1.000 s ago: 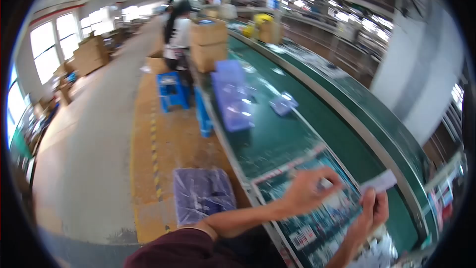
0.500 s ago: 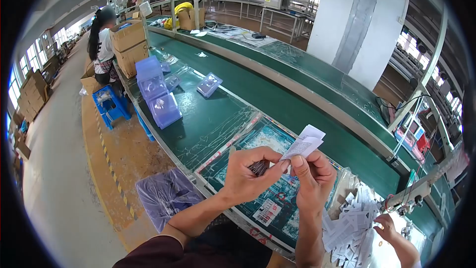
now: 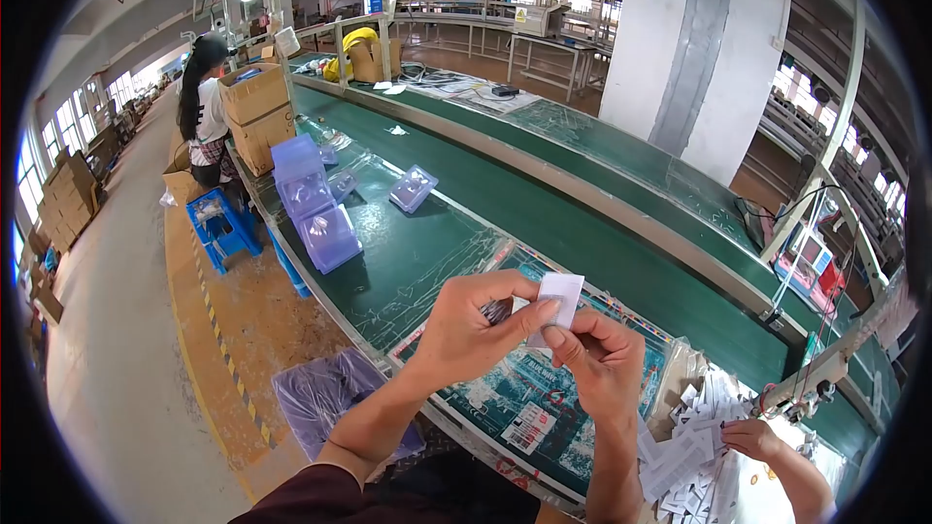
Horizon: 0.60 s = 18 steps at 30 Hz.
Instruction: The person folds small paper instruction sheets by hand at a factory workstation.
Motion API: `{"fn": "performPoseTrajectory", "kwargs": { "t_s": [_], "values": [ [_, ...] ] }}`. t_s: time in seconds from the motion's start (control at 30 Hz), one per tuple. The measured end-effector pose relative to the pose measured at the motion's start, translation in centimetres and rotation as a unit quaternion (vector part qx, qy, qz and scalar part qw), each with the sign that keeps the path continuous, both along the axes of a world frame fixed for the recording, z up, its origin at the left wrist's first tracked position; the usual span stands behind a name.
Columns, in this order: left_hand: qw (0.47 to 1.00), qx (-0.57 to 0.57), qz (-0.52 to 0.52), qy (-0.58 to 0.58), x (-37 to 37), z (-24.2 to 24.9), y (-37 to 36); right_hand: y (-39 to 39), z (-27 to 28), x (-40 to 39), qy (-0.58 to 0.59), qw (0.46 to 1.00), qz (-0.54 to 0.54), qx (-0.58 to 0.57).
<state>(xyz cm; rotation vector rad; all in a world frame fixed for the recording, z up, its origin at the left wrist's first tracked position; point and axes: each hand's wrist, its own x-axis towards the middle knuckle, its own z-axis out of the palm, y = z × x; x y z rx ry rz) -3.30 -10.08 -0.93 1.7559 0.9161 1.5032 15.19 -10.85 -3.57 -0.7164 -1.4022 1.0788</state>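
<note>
A small folded white paper leaflet (image 3: 560, 303) stands upright between my two hands above the green worktable. My left hand (image 3: 473, 322) pinches its left side between thumb and finger. Something dark and shiny, too hidden to name, is tucked in the curled fingers of that hand. My right hand (image 3: 599, 357) grips the leaflet's lower right edge with thumb and fingers. Under my hands lies a printed teal sheet (image 3: 515, 398) on the table.
A co-worker's hand (image 3: 752, 439) touches a pile of white papers (image 3: 684, 446) at right. Clear plastic trays (image 3: 325, 233) stand on the belt's left side, with a single clear blister (image 3: 414, 188) nearby. Another person (image 3: 204, 107) is beside a cardboard box (image 3: 257, 116). A blue stool (image 3: 223, 223) stands on the floor.
The leaflet, fanned out and tilted right before, now looks narrower, flatter and more upright. Both hands have shifted slightly left. The co-worker's hand has moved onto the paper pile.
</note>
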Motion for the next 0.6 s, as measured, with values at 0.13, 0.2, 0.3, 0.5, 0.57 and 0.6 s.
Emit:
{"fn": "performPoseTrajectory", "kwargs": {
  "t_s": [0.13,0.2,0.3,0.5,0.57,0.6],
  "values": [
    [0.998,-0.028,0.02,-0.051,0.1,0.0,0.1,-0.1,0.6,0.4,-0.025,0.999,0.037,0.017],
    [0.99,-0.089,-0.005,-0.108,-0.2,1.3,-0.3,-0.3,1.5,-0.4,-0.065,0.991,-0.043,0.113],
    [0.965,-0.181,-0.045,-0.183,-0.7,1.1,-0.3,0.3,1.4,-0.6,-0.146,0.936,-0.129,0.293],
    [0.959,-0.218,-0.097,-0.153,-1.0,1.0,-0.4,0.7,1.2,0.5,-0.188,0.901,-0.13,0.369],
    [0.962,-0.236,-0.101,-0.096,-1.0,1.5,-0.6,0.8,1.5,1.1,-0.209,0.9,-0.13,0.36],
    [0.962,-0.236,-0.102,-0.096,-1.1,1.4,-0.6,0.9,1.6,1.2,-0.209,0.9,-0.131,0.36]
  ]
}}
